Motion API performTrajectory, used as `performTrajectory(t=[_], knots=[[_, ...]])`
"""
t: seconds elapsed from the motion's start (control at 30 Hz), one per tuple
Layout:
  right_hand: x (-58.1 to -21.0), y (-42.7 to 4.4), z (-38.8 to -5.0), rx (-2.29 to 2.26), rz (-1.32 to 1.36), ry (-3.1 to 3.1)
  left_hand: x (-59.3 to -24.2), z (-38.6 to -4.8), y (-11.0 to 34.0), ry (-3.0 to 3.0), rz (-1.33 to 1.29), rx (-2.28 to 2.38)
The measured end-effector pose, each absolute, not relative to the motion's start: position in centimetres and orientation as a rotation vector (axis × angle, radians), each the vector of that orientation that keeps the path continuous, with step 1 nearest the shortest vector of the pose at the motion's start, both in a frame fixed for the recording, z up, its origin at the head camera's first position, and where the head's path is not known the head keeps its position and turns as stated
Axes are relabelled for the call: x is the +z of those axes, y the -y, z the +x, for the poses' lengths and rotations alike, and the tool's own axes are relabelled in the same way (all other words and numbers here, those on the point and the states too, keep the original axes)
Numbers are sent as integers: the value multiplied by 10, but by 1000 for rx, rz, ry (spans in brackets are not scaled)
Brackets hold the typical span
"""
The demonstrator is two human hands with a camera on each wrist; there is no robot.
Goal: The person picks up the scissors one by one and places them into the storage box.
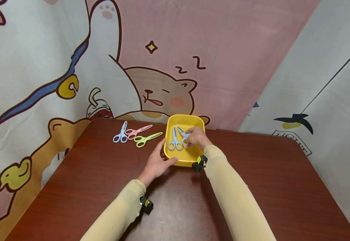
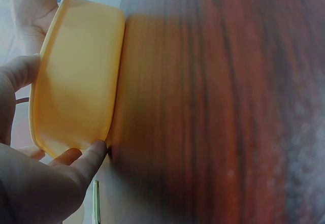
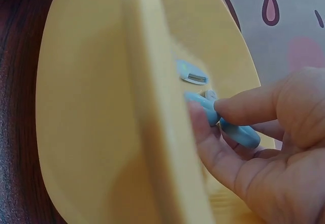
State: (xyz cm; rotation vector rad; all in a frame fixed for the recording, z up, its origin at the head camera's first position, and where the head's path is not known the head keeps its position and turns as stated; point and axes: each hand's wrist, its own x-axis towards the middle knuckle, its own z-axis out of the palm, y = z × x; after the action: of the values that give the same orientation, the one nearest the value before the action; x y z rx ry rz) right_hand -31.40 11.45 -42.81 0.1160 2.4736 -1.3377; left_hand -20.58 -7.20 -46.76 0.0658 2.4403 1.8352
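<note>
In the head view a yellow plastic tray stands on the table, and my left hand holds its near left corner. The thumb lies at the front rim and the other fingers against the left side. Inside the tray, my right hand pinches a pair of blue scissors by the handle end, blades pointing to the back left. Those scissors show between thumb and fingers in the right wrist view. A second pair of blue scissors lies in the tray to their left, handles toward me.
Left of the tray lie blue scissors, pink scissors and green scissors on the brown table. A printed cloth hangs behind the table's back edge.
</note>
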Motion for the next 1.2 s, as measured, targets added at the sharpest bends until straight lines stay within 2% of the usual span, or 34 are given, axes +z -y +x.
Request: performTrajectory(t=[1.2], knots=[[-419,-114,-309,-1113,47,-2538,-466,-206,72,-2436,61,1828]])
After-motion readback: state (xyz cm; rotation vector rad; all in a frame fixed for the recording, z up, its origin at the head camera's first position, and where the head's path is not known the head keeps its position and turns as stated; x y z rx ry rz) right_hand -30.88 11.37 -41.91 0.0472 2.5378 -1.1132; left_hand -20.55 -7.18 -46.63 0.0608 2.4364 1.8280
